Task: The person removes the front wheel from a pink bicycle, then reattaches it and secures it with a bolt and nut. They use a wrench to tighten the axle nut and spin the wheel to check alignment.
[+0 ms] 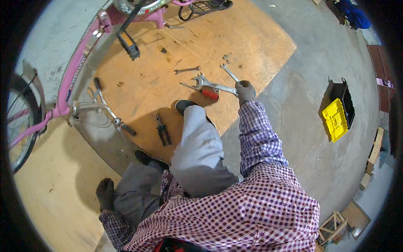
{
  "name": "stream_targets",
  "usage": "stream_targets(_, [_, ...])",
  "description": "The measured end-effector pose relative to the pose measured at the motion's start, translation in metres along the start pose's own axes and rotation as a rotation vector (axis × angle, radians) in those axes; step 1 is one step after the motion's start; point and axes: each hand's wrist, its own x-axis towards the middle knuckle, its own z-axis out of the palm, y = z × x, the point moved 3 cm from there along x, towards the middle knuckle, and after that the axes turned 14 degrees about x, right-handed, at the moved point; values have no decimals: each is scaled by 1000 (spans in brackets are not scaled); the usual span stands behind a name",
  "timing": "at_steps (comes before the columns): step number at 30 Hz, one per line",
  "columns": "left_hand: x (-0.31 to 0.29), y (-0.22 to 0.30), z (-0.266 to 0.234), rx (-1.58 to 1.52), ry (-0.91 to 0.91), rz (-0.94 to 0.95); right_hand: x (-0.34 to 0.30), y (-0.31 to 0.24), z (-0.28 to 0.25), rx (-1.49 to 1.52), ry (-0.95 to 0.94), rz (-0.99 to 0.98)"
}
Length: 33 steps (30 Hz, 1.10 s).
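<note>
My right hand (pixel 245 91) is closed round the end of a small silver wrench (pixel 230 73), whose jaw points up and to the left over the plywood board. A larger silver wrench (pixel 219 87) reaches up to the same hand; whether the fingers grip it too, I cannot tell. Beside it lies a screwdriver with a red handle (pixel 210 94). Another small open-ended wrench (pixel 187 70) rests farther left on the board. My left hand (pixel 105 194) is curled by my left knee, with nothing showing in it. Dark-handled pliers (pixel 163 131) lie near my feet.
A pink bicycle (pixel 76 69) lies along the left and top, its handlebar (pixel 115 119) over the board. Several nuts and washers (pixel 227 56) sit on the plywood (pixel 268 40). To the right, a black toolbox (pixel 345 101) with a yellow lid (pixel 335 120) stands on the concrete.
</note>
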Motion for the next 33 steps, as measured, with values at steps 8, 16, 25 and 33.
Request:
stream_targets(8, [0, 27, -18, 107, 43, 200, 78, -7, -44, -142, 102, 134])
stream_targets(16, [1, 26, -21, 10, -51, 175, 71, -38, -59, -261, 194, 112])
stream_targets(25, [15, 3, -21, -31, -129, 82, 65, -51, -58, -330, 141, 84])
stream_targets(33, [26, 53, -17, 146, 13, 314, 100, -19, -39, -103, 78, -33])
